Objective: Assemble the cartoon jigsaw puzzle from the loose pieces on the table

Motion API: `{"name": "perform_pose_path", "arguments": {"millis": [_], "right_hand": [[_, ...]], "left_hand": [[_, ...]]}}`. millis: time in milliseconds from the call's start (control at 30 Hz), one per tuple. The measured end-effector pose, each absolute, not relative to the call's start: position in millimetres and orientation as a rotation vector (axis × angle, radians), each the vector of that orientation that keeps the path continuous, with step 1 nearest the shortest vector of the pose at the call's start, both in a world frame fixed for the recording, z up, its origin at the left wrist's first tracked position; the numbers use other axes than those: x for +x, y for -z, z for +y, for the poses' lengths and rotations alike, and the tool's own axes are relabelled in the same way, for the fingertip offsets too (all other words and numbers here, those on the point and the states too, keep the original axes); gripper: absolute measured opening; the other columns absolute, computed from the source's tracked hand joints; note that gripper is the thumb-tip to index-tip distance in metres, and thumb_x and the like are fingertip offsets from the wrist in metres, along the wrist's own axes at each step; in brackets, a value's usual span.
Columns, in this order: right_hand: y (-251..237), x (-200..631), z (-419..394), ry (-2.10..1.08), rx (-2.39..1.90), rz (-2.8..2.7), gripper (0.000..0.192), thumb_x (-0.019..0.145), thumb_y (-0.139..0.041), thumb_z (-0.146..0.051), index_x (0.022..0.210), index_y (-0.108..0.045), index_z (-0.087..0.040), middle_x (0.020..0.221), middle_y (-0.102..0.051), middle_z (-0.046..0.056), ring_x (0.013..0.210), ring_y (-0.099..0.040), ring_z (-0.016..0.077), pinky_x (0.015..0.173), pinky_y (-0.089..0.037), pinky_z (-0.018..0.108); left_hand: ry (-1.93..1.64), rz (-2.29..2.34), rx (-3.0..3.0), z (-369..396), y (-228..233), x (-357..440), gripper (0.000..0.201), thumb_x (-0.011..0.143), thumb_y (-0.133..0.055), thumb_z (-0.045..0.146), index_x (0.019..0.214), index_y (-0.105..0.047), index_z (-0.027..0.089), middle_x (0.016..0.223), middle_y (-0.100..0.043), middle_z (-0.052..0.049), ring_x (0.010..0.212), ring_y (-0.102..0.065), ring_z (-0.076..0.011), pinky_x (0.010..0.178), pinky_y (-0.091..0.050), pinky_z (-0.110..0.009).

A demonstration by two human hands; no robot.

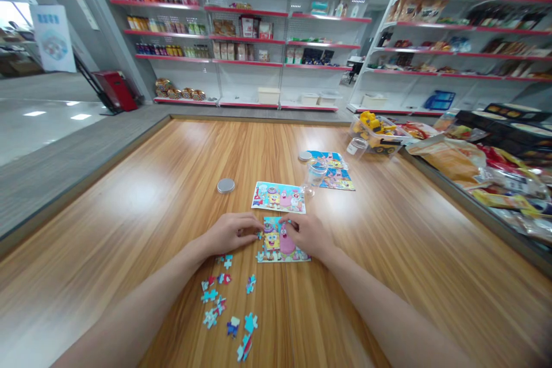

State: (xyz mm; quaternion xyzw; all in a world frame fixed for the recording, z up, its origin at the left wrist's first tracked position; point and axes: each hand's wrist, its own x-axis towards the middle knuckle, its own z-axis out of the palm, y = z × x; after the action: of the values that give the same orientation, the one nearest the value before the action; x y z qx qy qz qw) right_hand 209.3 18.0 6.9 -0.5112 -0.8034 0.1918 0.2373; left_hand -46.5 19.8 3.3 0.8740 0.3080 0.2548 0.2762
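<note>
Both hands rest on a wooden surface point(172, 184) at a small cartoon jigsaw puzzle point(280, 244) that lies flat near the front edge. The left hand point(230, 233) lies palm down against the puzzle's left side, its fingers curled loosely with the tips touching the edge; whether anything is pinched in its grip cannot be told. The right hand point(306, 234) covers the puzzle's upper right corner, its fingers drawn together and pressing on a piece at the top edge, though the piece itself is too small to make out.

The puzzle is partly built: the left border is ragged, with gaps showing. Loose puzzle pieces point(226, 305), mostly light blue, lie scattered on the surface below the left hand, between the two forearms and spreading toward the near edge.

Just beyond the puzzle lies a second picture card point(278, 196) with cartoon figures, flat and close to the hands. Further back and to the right lies a third card point(334, 169), with a clear plastic jar point(314, 175) standing at its left side. A round grey lid point(225, 186) sits alone to the left of the cards, and another lid point(305, 156) lies beside the far card. A clear box holding a yellow toy truck point(375, 126) stands at the far right. Store shelves point(245, 34) line the back wall.
</note>
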Motion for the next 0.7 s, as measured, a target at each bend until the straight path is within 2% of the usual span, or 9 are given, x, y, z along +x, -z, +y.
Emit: {"name": "perform_pose_path", "arguments": {"millis": [133, 233, 533, 700], "right_hand": [[-7.1, 209.7, 17.4, -0.520, -1.412, -2.200, 0.025, 0.081, -0.052, -0.019, 0.093, -0.073, -0.024, 0.060, -0.062, -0.002, 0.055, -0.053, 0.0122, 0.055, -0.031, 0.023], [-6.4, 209.8, 17.7, -0.523, -1.408, -2.198, 0.025, 0.082, -0.052, -0.019, 0.093, -0.073, -0.024, 0.062, -0.063, -0.002, 0.054, -0.053, 0.0120, 0.055, -0.031, 0.023], [-6.6, 209.8, 18.8, -0.536, -1.406, -2.202, 0.024, 0.083, -0.052, -0.020, 0.093, -0.073, -0.024, 0.059, -0.061, -0.002, 0.054, -0.053, 0.0120, 0.055, -0.031, 0.023], [-6.5, 210.1, 17.8, -0.548, -1.412, -2.195, 0.024, 0.082, -0.052, -0.020, 0.093, -0.073, -0.023, 0.061, -0.062, -0.002, 0.054, -0.052, 0.0119, 0.054, -0.030, 0.023]], "left_hand": [[-0.668, 0.947, 2.355, 18.6, 1.0, -45.9, 0.036, 0.086, -0.062, 0.026, 0.122, -0.057, 0.024, 0.098, -0.067, 0.000, 0.065, -0.054, -0.0098, 0.060, -0.040, -0.020], [-0.664, 0.974, 2.354, 17.9, 1.9, -45.5, 0.033, 0.087, -0.061, 0.028, 0.119, -0.057, 0.022, 0.096, -0.067, 0.000, 0.061, -0.051, -0.0086, 0.058, -0.039, -0.019], [-0.693, 0.855, 2.443, 17.2, 1.7, -43.5, 0.016, 0.092, -0.055, 0.027, 0.101, -0.066, 0.020, 0.092, -0.065, -0.003, 0.080, -0.059, -0.0130, 0.071, -0.044, -0.022], [-0.710, 0.835, 2.493, 18.1, 7.8, -42.0, 0.018, 0.092, -0.055, 0.028, 0.100, -0.070, 0.020, 0.090, -0.063, -0.005, 0.079, -0.060, -0.0132, 0.071, -0.047, -0.023]]}}
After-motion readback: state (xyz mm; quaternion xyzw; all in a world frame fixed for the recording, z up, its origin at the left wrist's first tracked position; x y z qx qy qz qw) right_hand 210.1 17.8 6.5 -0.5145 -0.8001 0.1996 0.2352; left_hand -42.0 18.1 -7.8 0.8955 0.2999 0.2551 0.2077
